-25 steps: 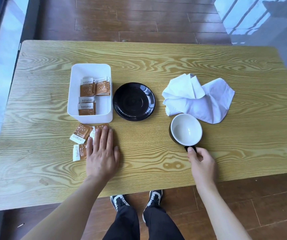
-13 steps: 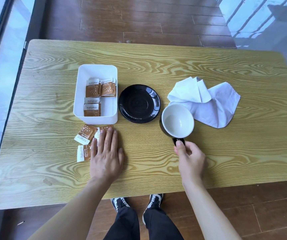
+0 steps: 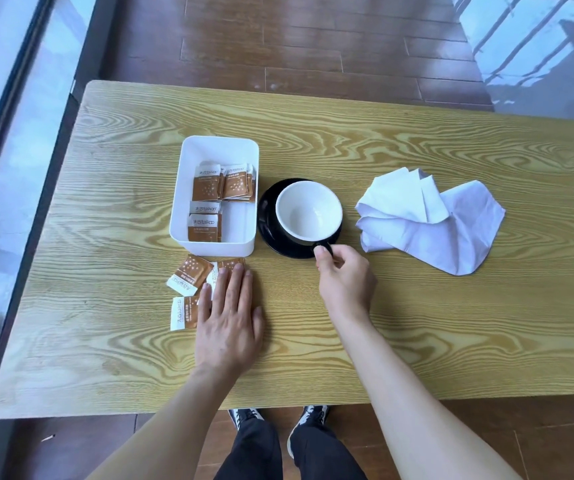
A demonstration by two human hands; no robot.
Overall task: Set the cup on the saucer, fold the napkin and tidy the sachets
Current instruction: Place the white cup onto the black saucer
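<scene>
A cup [image 3: 308, 212], black outside and white inside, sits over the black saucer [image 3: 266, 221] at the table's middle. My right hand [image 3: 342, 282] pinches the cup's handle from the near side. A crumpled white napkin [image 3: 431, 221] lies to the right of the saucer. Left of the saucer stands a white rectangular tray [image 3: 216, 157] holding several brown sachets. Three loose brown sachets [image 3: 188, 277] lie on the table in front of the tray. My left hand [image 3: 228, 320] rests flat, fingers together, partly covering the loose sachets.
The wooden table [image 3: 348, 140] ends in a near edge just above my shoes. A window frame runs along the left side, and dark wooden floor lies beyond the far edge.
My right hand has carried the cup leftward from beside the napkin onto the saucer. My left hand has stayed flat on the loose sachets.
</scene>
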